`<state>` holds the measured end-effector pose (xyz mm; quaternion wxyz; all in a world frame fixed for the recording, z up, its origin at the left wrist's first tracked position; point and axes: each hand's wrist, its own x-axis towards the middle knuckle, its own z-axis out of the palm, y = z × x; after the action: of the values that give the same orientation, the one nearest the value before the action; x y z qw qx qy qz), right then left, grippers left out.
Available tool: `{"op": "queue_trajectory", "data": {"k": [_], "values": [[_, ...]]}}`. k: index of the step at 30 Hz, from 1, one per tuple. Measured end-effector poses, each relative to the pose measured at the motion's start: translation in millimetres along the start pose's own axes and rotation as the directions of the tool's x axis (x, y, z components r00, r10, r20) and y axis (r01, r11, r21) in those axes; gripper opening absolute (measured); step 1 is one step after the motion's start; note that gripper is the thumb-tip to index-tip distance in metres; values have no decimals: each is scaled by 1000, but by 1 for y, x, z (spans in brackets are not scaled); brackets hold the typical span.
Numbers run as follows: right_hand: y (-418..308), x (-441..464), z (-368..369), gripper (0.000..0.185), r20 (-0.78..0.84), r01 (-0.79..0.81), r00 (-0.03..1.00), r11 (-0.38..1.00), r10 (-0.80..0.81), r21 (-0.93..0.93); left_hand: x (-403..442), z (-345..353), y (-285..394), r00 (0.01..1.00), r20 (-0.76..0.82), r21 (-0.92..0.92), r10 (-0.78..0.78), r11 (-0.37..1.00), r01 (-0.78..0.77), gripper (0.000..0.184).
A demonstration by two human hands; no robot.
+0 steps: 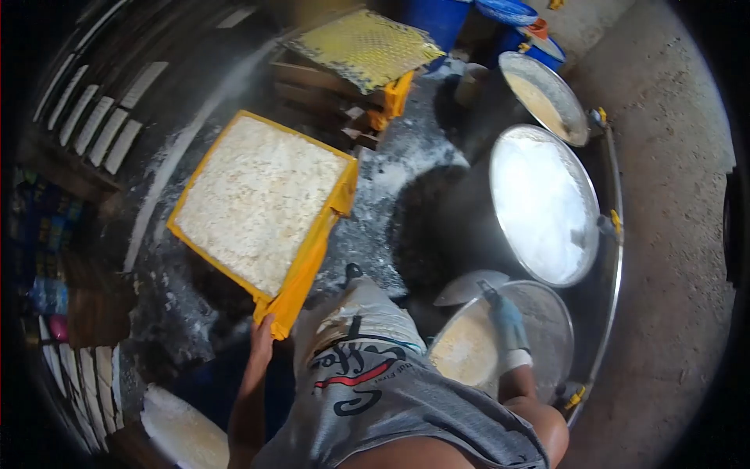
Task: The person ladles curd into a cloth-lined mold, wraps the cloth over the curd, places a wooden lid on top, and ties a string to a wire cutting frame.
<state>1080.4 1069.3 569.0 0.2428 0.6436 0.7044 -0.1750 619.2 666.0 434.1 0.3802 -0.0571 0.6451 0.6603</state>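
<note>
My left hand (264,332) grips the near corner of an orange-yellow cloth (301,273) that lines a square box filled to the rim with a pale crumbly mass (254,195). On the right, my right hand (509,327), in a bluish glove with a white cuff, is closed on the handle of a metal scoop (471,288). The scoop is over the far rim of a round metal pot (551,320), which holds a yellowish grainy material (466,348).
Beyond the pot stand a large pot of white material (539,203) and another with yellowish contents (539,102). A yellow mesh sheet (367,47) lies on a wooden stack. Blue containers (437,19) stand behind. A metal pipe (617,258) with yellow valves runs along the right wall.
</note>
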Motion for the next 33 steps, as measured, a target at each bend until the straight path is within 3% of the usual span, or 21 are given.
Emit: {"op": "queue_trajectory", "data": {"k": [1,2,4,6,8,10,11,12,13,15,16,18,20,22,24,25,27,29,31,32,33], "values": [[-1,12,2,48,3,-1,1000,1000,2,-25,-7,-6,12,998,-28,191,-49,980,53,35],[-3,24,3,52,7,-3,1000,999,3,-49,-15,-3,17,1000,-16,149,24,989,-21,34],[-14,52,9,59,-23,-30,999,998,29,-51,-27,-10,21,1000,7,144,5,990,-6,32],[-41,71,-2,71,-260,179,952,983,-162,43,-44,-5,33,998,-54,172,-23,985,32,32],[-89,110,25,70,-350,324,913,892,-208,316,-63,-8,35,992,-117,198,-55,977,78,32],[-160,161,84,70,-215,375,926,708,-309,598,-72,-11,37,991,-103,363,-82,925,115,33],[-215,105,55,65,-71,282,944,677,-322,680,-84,-1,48,994,-109,428,-25,901,69,35],[-251,181,154,57,-69,349,895,595,-441,724,-98,12,61,992,-117,490,55,872,9,33],[-289,168,183,51,47,255,824,443,-565,859,-101,7,60,992,-123,548,40,836,34,34],[-339,120,202,46,238,43,735,393,-635,918,-115,9,73,988,-153,723,30,684,91,37],[-361,99,209,44,296,-37,690,375,-661,926,-119,1,70,991,-87,751,106,660,-5,38],[-400,77,230,41,323,-339,656,116,-682,934,-133,-4,72,980,27,755,198,639,-150,39],[-433,64,269,39,347,-607,612,-140,-710,783,-147,-19,76,960,91,914,264,361,-185,39],[-500,120,350,41,408,-708,469,-57,-784,704,-155,-37,74,971,74,952,226,272,-136,42],[-502,132,310,39,353,-640,735,-419,-580,645,-166,-48,85,983,48,949,177,300,-100,42],[-480,124,259,43,247,-686,703,-545,-667,481,-168,-54,90,992,19,938,127,341,-62,43],[-464,148,209,48,214,-623,759,-588,-616,516,-161,-86,82,988,34,910,152,403,-94,44],[-444,179,162,47,68,-589,779,-691,-623,418,-155,-105,76,985,45,871,165,477,-120,46],[-412,188,100,43,6,-453,865,-777,-501,437,-149,-112,71,915,9,769,404,582,-264,49],[-397,205,79,41,-46,-375,892,-791,-451,483,-151,-108,77,914,11,756,407,595,-274,49],[-379,222,60,39,-102,-293,910,-799,-401,525,-158,-92,98,969,-26,682,244,713,-161,52]]}}
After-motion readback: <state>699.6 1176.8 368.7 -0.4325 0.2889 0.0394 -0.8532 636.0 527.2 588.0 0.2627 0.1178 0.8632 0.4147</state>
